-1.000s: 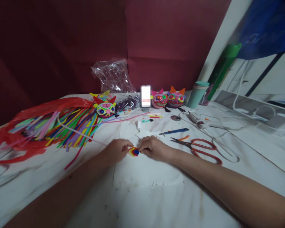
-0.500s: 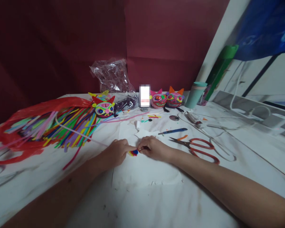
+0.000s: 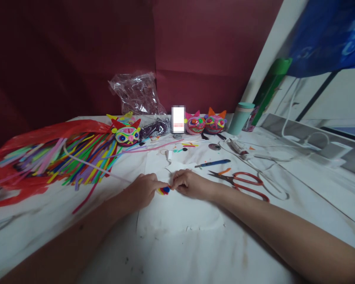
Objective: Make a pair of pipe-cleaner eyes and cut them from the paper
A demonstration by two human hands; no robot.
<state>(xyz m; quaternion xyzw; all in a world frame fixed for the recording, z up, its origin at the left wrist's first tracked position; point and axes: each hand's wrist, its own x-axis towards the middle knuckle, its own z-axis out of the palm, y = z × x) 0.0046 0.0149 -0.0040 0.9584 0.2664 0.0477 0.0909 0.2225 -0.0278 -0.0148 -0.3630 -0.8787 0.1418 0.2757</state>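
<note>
Both my hands meet at the middle of a white table, over a sheet of white paper. My left hand and my right hand pinch a small layered clay piece in yellow, red and blue between their fingertips. It sits low, at or just above the paper. Both hands' fingers are curled closed around it.
Red-handled scissors and a blue pen-like tool lie right of my hands. Colourful strips on a red plastic bag spread at left. Three painted cat-like heads, a teal cup, a clear bag and cables stand behind.
My left hand's fingers have slid over the clay piece, covering more of it. The view has drifted slightly; the hands stay in place.
</note>
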